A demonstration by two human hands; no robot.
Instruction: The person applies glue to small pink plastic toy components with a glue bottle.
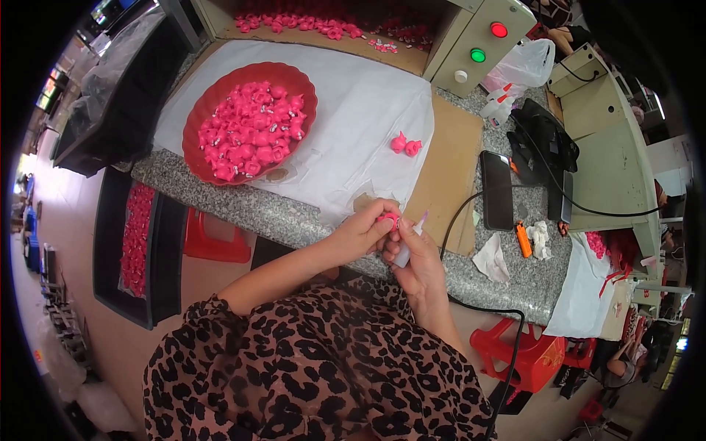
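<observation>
My left hand pinches a small pink figure between its fingertips, near the front edge of the granite worktop. Closed round a small whitish squeeze bottle, my right hand meets the left one at the figure. The bottle's thin purplish nozzle points up and away from me. A scalloped red bowl heaped with similar pink figures sits to the left on white paper. Two loose pink figures lie on that paper, beyond my hands.
Behind the paper, a boxy machine with red and green buttons has more pink pieces inside. Rightward lie a phone, an orange lighter, crumpled tissue and a black cable. A dark crate and red stools stand below.
</observation>
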